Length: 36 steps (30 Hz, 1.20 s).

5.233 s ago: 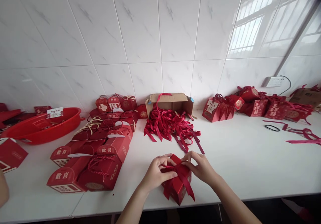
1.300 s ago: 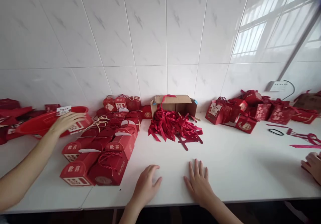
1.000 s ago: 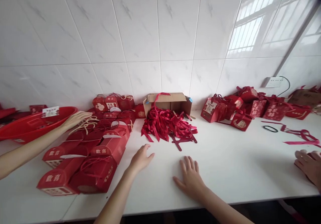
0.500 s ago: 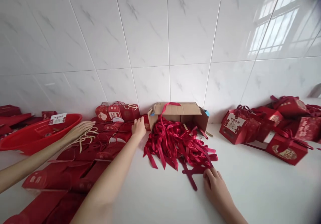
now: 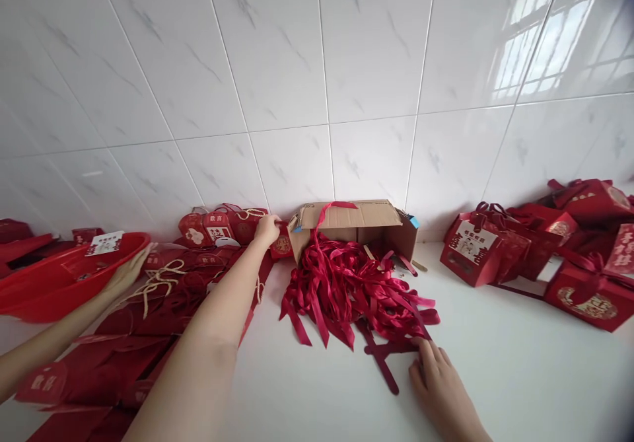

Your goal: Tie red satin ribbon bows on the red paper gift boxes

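My left hand [image 5: 267, 230] reaches to the back of the counter, fingers curled at a small red gift box [image 5: 282, 245] beside the cardboard box; the fingertips are partly hidden. My right hand [image 5: 438, 376] rests on the counter, with its bent fingers on the end of a flat dark red strip [image 5: 384, 369]. That strip lies at the front of a heap of shiny red ribbons [image 5: 341, 290]. The ribbons spill out of an open cardboard box [image 5: 354, 216] lying on its side. Under my left forearm spread several red gift boxes [image 5: 143, 356] with cord handles.
Another person's hand [image 5: 126, 270] is against a red plastic basin [image 5: 39, 296] on the left. Finished-looking red boxes with bows [image 5: 584, 296] and a red box with a white label [image 5: 468, 247] stand at right. A tiled wall [image 5: 371, 52] backs the white counter [image 5: 317, 389].
The view has shifted slightly. My left hand has moved a little up and left. The other person's hand has gone left from the cords to the basin's side. My right hand stays by the strip.
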Motion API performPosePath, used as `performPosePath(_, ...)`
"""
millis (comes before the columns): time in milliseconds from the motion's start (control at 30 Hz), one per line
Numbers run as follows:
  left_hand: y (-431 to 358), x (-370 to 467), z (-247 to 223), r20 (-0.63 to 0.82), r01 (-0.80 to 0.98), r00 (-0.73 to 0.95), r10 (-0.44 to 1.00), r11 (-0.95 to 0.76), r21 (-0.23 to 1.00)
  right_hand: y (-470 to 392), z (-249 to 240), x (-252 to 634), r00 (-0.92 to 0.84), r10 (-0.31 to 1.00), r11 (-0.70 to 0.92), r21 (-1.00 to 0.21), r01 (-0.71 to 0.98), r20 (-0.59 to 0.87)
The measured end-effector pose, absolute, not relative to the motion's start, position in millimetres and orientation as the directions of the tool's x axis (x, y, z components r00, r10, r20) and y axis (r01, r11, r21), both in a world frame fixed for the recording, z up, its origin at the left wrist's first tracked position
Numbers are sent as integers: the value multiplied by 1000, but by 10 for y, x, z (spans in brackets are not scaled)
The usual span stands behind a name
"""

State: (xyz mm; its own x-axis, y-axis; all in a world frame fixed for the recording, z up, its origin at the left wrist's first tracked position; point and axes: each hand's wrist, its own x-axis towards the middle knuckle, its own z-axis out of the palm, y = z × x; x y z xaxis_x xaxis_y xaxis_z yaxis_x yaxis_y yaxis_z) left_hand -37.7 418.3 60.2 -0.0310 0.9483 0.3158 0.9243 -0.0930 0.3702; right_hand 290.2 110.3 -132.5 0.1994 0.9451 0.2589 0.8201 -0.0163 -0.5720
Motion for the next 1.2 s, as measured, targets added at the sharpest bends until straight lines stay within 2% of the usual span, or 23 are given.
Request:
performPosePath(167,4045,-481,1027,536,913,-66,842,-165,372,1088,-1288,2903,197,951,-14,-599,801,240)
performPosePath(333,3701,-539,1591,717,908,-47,695,-269,320,1099,-1292,2912,178,955,3,-610,793,237)
performPosePath(500,3101,-522,2046,796,882,-21,605,-364,299,1086,-1214,2930,149,954,25,-564,825,260)
performPosePath(600,2639,-428,2090,779,790,53,625,-503,350,1033,-1111,2950,3,956,155,-514,844,294)
performPosePath(733,1920,-246,1632,668,670,225,709,-611,422,926,-959,2950,-272,911,386,-406,829,310)
performPosePath(800,1533,-182,1198,592,610,309,745,-633,478,874,-897,2935,-270,914,378,-397,836,303)
performPosePath(900,990,-168,495,425,452,479,768,-631,630,806,-849,2910,-258,923,361,-410,838,285)
performPosePath(967,715,-197,132,358,449,496,791,-586,675,768,-843,2905,-244,928,347,-416,841,280)
performPosePath(1033,542,-215,-77,360,408,461,811,-554,726,744,-844,2911,-193,938,305,-419,855,288)
performPosePath(1100,471,-186,-141,387,390,414,824,-544,743,749,-834,2919,-97,946,227,-422,878,309)
performPosePath(1200,517,-47,-111,440,479,300,846,-533,697,832,-778,2887,28,944,123,-429,895,328)
